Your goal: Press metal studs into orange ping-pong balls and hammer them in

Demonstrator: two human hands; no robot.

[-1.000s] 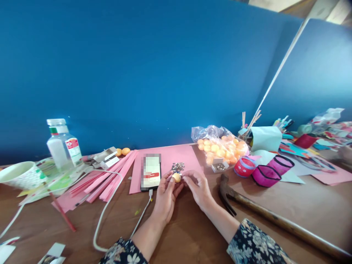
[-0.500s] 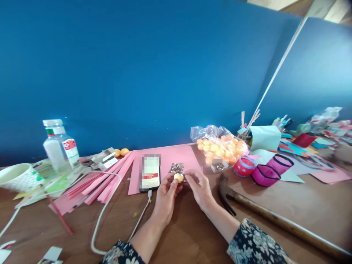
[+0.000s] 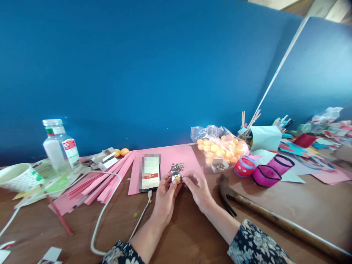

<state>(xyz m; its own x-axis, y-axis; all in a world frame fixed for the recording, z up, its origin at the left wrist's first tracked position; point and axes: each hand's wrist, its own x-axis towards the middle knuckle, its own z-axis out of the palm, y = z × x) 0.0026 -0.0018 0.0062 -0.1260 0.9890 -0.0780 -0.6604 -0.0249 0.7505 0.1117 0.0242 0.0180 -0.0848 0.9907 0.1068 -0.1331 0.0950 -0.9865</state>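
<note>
The ball is round, with no long axis. Its shiny studded face points up, with pale orange below. The left hand grips it from 7 o'clock. The right hand is pinched closed at its 3 o'clock side. Loose pins lie at 12 o'clock.

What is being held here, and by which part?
The left hand pinches a small ball by its sides between its fingertips; the right hand has fingertips at the ball's right edge, contact unclear.
</note>
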